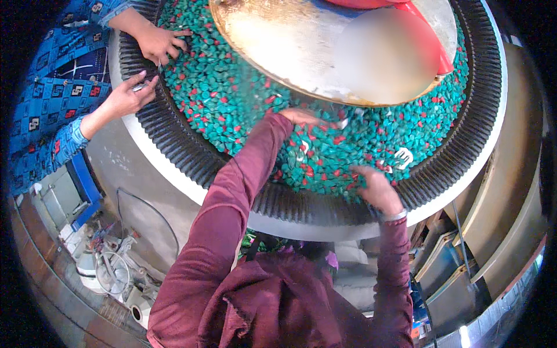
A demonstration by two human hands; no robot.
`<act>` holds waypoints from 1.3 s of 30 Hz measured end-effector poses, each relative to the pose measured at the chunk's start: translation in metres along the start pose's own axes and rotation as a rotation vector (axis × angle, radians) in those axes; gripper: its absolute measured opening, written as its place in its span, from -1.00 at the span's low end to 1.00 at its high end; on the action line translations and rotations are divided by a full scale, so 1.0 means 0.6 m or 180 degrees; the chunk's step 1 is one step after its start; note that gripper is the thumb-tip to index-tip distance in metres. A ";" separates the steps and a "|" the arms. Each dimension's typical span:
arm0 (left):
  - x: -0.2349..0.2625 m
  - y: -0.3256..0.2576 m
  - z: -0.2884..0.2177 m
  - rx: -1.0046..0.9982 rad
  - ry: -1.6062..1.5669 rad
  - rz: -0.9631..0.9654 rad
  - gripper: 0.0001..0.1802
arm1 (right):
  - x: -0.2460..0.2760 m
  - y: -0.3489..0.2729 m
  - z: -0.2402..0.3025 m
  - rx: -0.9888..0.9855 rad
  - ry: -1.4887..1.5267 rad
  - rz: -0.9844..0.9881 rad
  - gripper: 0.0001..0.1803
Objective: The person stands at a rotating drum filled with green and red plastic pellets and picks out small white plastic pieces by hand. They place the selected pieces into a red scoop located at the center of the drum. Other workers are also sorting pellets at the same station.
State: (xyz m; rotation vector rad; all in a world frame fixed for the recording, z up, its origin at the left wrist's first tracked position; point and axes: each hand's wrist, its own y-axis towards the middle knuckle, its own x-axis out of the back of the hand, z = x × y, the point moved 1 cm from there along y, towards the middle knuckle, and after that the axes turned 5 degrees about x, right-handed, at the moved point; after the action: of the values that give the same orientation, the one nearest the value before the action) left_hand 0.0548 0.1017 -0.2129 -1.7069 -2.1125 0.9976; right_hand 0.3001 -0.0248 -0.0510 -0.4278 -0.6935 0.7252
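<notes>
Green and red stones [232, 98], tumbling media by their look, fill a large round tub [168, 153] with a black ribbed inner wall. My left hand [304, 118] stretches over them, fingers extended toward the right. A small white piece [343, 123] lies right at its fingertips; whether they touch it is unclear from the blur. My right hand [378, 190] rests at the near side of the stones, fingers apart and slightly bent. Beside it are a white curvy piece [403, 156] and a thin white curved piece [302, 151], both among the stones.
A round pale tray [278, 52] with a red object [426, 35] covers the tub's middle. At left, a co-worker's two hands [158, 43] reach the rim, in a blue patterned sleeve [55, 136]. Machinery [110, 269] stands lower left; boards [447, 267] lean lower right.
</notes>
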 end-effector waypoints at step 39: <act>-0.246 -0.233 -0.225 -0.0542 -0.0353 -0.1004 -0.52 | 0.062 -0.019 -0.137 -0.1352 -0.2315 -0.0242 -0.68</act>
State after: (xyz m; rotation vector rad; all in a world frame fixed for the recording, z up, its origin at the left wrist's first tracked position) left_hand 0.0683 -0.0001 0.0088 -1.3509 -2.5019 0.8578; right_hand 0.3836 -0.0155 -0.0859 -0.5210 -1.5571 0.6556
